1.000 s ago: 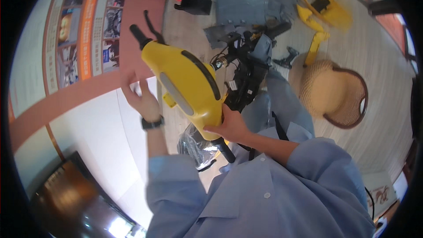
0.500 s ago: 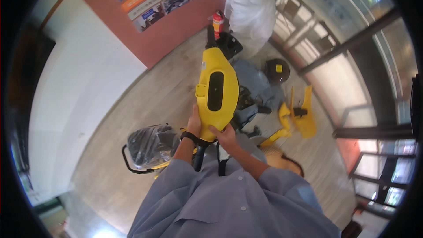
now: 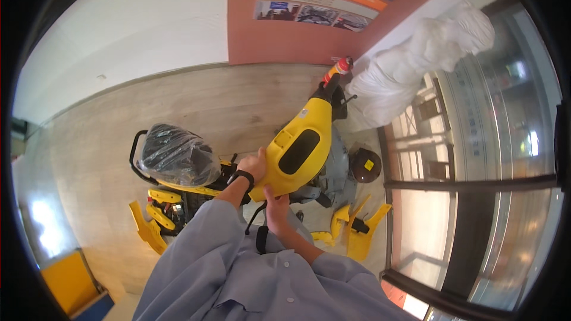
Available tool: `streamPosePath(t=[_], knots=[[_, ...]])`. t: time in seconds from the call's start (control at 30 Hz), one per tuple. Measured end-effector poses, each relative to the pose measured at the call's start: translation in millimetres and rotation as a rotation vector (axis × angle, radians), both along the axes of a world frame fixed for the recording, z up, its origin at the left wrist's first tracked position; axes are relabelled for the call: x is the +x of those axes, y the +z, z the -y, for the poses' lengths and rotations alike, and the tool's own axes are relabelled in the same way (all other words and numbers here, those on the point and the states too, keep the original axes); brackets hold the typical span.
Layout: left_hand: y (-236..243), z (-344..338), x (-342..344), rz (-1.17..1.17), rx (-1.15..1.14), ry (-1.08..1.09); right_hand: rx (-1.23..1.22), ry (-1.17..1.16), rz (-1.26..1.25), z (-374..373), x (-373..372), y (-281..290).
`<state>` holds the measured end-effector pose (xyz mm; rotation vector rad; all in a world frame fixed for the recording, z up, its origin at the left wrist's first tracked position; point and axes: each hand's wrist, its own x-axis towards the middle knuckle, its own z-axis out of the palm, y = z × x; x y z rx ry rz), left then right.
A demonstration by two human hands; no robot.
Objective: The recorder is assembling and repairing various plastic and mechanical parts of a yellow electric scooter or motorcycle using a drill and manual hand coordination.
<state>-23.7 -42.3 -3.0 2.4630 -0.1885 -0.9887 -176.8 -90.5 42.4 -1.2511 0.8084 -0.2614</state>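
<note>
I have both hands on the yellow cover (image 3: pixel 324 134), which sits tilted in front of me, its far end leaning right. My left hand (image 3: pixel 252 165) grips its left edge; my right hand (image 3: pixel 276 208) clasps its near end, thumb on top, the other fingers mostly hidden. A black handle (image 3: pixel 327 88) sticks out past the cover's far end, overlapping the fire extinguisher (image 3: pixel 338 70) in my view, so I cannot tell the gap. Left of the cover, a plastic-wrapped seat (image 3: pixel 178 156) takes the near side, while the floor (image 3: pixel 160 95) stretches broadly beyond it to the white wall (image 3: pixel 131 41). Right of the cover it is tighter: helmet (image 3: pixel 365 165), yellow panels (image 3: pixel 363 239), then the window frame (image 3: pixel 470 185).
</note>
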Motion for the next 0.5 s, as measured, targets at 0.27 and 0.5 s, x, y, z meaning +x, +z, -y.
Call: streamPosePath(t=[0.27,0.5], knots=[[4,-15,-2,0.045,-0.012,-0.023,0.259,1.369,-0.486,78,7,51],[29,0,-6,-0.091,-0.075,0.161,-1.587,1.120,0.379,163,227,101]])
